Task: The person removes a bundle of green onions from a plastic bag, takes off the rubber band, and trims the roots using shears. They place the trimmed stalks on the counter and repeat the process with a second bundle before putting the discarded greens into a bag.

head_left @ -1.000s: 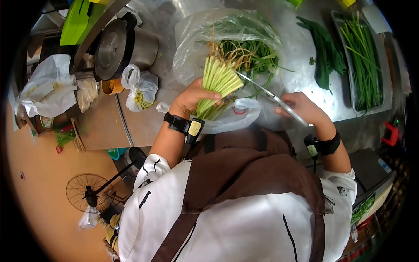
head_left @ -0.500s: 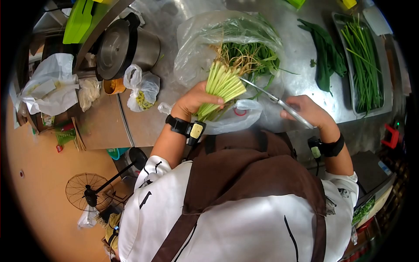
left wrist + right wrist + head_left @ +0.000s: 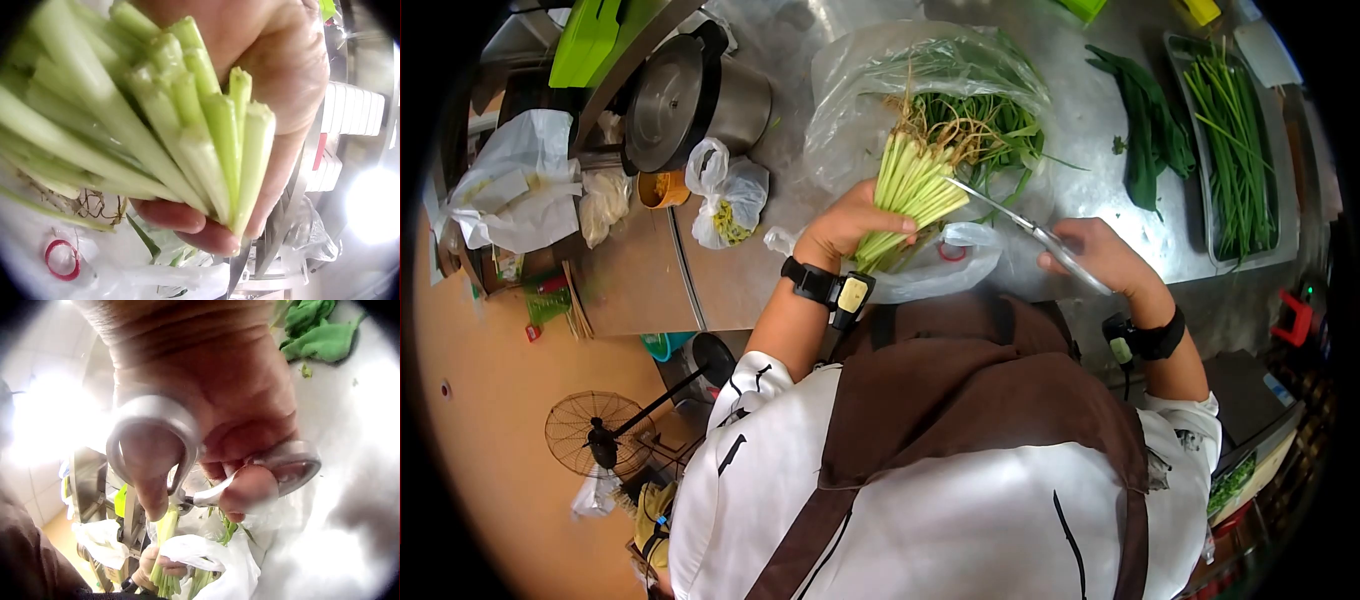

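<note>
A bunch of pale green stalks (image 3: 912, 192) with brown stringy roots (image 3: 940, 130) is gripped by my left hand (image 3: 838, 225), thumb across the front. Bare, blunt stalk ends (image 3: 215, 119) show up close in the left wrist view. My right hand (image 3: 1108, 252) holds metal scissors (image 3: 1030, 228), thumb and fingers through the spread handle loops (image 3: 290, 465). The blades point left, their tip at the stalks just below the roots. Behind the bunch, leafy greens (image 3: 1015, 130) lie in a clear plastic bag (image 3: 835, 130). A white plastic bag (image 3: 975, 268) with a red ring lies beneath it.
At right are dark green leaves (image 3: 1145, 130) and a metal tray (image 3: 1200, 170) of long green stems (image 3: 1235, 150). A lidded pot (image 3: 740, 105), a small orange container (image 3: 662, 190) and a tied bag (image 3: 730, 205) stand at left. The steel counter's front edge (image 3: 650, 332) runs before me.
The left hand and the bunch have shifted slightly right and down. The scissors stay at the root end, their tip a little lower. Both hands keep their holds.
</note>
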Action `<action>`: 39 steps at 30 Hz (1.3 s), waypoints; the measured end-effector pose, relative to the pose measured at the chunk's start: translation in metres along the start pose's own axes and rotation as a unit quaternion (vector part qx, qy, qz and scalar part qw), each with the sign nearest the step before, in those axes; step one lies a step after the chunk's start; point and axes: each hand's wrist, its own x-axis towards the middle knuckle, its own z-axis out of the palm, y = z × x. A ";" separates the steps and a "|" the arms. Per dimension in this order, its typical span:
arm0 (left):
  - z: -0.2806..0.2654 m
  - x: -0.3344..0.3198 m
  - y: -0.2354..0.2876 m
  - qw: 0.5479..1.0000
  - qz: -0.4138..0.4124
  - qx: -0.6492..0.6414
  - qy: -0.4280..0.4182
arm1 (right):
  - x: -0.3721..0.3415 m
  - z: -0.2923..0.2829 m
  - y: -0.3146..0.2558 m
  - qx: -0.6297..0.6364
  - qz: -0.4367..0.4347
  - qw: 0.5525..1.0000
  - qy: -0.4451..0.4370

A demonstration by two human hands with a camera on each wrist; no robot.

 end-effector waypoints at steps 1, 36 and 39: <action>0.000 0.000 0.000 1.000 0.000 0.000 0.000 | 0.000 0.002 -0.001 0.000 0.000 1.000 0.001; 0.006 -0.007 -0.001 0.998 0.033 -0.048 -0.024 | 0.000 0.016 0.017 0.078 -0.042 0.985 0.146; 0.008 -0.009 0.002 0.998 0.039 -0.045 -0.015 | -0.006 0.010 0.003 0.010 -0.036 0.994 0.101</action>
